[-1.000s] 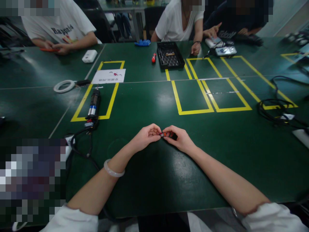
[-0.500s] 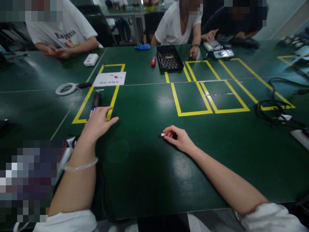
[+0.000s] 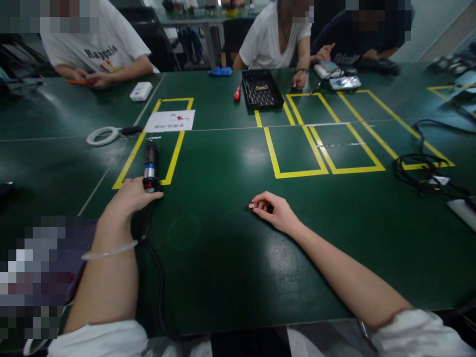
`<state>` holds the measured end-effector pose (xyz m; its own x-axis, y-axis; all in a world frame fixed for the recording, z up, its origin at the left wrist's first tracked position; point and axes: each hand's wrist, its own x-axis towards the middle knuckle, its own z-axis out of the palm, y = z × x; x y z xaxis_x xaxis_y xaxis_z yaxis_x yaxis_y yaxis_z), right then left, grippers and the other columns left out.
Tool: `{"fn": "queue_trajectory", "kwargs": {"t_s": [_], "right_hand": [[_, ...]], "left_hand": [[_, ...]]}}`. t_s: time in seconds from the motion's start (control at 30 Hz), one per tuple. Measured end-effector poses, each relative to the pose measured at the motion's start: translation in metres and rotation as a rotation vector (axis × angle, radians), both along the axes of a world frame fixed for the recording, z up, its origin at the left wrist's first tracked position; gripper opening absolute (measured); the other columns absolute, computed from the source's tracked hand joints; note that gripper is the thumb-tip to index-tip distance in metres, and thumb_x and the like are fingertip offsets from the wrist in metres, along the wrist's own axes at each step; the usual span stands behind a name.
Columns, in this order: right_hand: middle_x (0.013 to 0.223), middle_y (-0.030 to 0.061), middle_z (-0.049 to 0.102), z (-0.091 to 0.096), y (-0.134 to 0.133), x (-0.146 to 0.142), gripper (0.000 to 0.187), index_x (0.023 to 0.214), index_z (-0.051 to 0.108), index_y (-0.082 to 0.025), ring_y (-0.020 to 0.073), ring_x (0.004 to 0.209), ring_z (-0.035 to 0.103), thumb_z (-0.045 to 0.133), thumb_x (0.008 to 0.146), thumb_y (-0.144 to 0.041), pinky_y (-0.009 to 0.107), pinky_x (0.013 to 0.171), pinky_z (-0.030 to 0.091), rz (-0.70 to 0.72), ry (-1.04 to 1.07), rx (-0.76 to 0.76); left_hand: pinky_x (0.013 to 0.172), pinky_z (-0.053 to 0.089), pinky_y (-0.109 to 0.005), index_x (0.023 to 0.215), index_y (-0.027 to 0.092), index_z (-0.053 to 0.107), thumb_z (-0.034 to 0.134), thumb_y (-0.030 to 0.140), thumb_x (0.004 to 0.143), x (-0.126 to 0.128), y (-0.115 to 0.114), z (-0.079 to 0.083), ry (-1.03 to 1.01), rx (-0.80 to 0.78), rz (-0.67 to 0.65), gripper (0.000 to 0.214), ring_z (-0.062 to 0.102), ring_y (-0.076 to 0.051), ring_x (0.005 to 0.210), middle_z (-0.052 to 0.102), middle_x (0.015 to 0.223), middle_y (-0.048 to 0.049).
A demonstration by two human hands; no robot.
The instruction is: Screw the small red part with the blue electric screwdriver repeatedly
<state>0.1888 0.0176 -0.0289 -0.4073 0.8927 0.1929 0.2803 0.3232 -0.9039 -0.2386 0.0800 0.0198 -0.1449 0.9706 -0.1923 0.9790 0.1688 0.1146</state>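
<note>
My left hand [image 3: 130, 198] lies closed around the near end of a black and silver electric screwdriver [image 3: 150, 162], which rests on the green table [image 3: 230, 258] in a yellow taped box. Its black cable [image 3: 158, 277] runs back toward me. My right hand [image 3: 277, 212] rests on the table at the centre and pinches a small red and black part [image 3: 252, 206] between its fingertips.
Across the table sit three people. Near them lie a black parts tray [image 3: 261, 89], a red-handled screwdriver [image 3: 236, 92], blue gloves [image 3: 220, 72], a white box [image 3: 141, 91], a paper sheet [image 3: 170, 120] and a white ring [image 3: 101, 136]. Coiled black cables [image 3: 422, 168] lie at right.
My left hand let go of the small part, swung left across the table and closed on the end of the electric screwdriver. My right hand stayed put with the part.
</note>
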Motion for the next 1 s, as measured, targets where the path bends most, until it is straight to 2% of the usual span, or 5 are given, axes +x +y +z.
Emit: {"fn": "queue_trajectory", "kwargs": {"t_s": [0.1, 0.27, 0.43, 0.67, 1.0], "right_hand": [[0.09, 0.0041, 0.063, 0.0, 0.001, 0.0, 0.017, 0.102, 0.063, -0.018, 0.0133, 0.072, 0.058, 0.064, 0.085, -0.022, 0.026, 0.065, 0.048, -0.015, -0.004, 0.043], [0.08, 0.0009, 0.062, -0.001, 0.001, 0.0, 0.017, 0.1, 0.063, -0.018, 0.011, 0.064, 0.055, 0.065, 0.084, -0.021, 0.025, 0.061, 0.047, -0.028, 0.005, -0.008], [0.08, 0.0005, 0.062, -0.005, 0.001, 0.0, 0.02, 0.103, 0.063, -0.018, 0.011, 0.064, 0.055, 0.064, 0.083, -0.02, 0.024, 0.061, 0.047, -0.03, 0.034, -0.012], [0.089, 0.0034, 0.066, -0.003, 0.001, 0.0, 0.016, 0.099, 0.064, -0.02, 0.0159, 0.08, 0.061, 0.065, 0.084, -0.019, 0.029, 0.073, 0.048, -0.106, -0.015, 0.079], [0.092, 0.0045, 0.063, -0.007, 0.005, 0.004, 0.013, 0.099, 0.062, -0.021, 0.0184, 0.086, 0.06, 0.062, 0.086, -0.018, 0.031, 0.075, 0.048, -0.194, -0.1, 0.209]], "left_hand": [[0.098, 0.043, -0.044, 0.122, 0.004, 0.049, 0.06, 0.053, 0.079, 0.025, -0.008, 0.003, 0.055, -0.047, 0.071, 0.066, 0.051, -0.032, 0.109, 0.048, 0.117, -0.0168], [0.097, 0.045, -0.045, 0.132, 0.005, 0.043, 0.056, 0.054, 0.08, 0.073, -0.028, 0.003, 0.067, 0.013, 0.014, 0.073, 0.053, -0.036, 0.114, 0.038, 0.132, -0.0229], [0.086, 0.052, -0.041, 0.14, 0.014, 0.039, 0.051, 0.057, 0.081, 0.13, -0.049, 0.0, 0.108, 0.091, -0.082, 0.074, 0.059, -0.033, 0.109, 0.043, 0.133, -0.0178], [0.078, 0.052, -0.035, 0.147, 0.013, 0.031, 0.052, 0.056, 0.084, 0.206, -0.07, -0.002, 0.058, 0.183, -0.24, 0.078, 0.059, -0.03, 0.106, 0.051, 0.121, -0.0149], [0.076, 0.049, -0.033, 0.146, 0.011, 0.032, 0.059, 0.053, 0.082, 0.249, -0.076, -0.005, -0.016, 0.21, -0.371, 0.081, 0.059, -0.027, 0.098, 0.052, 0.114, -0.0133]]}}
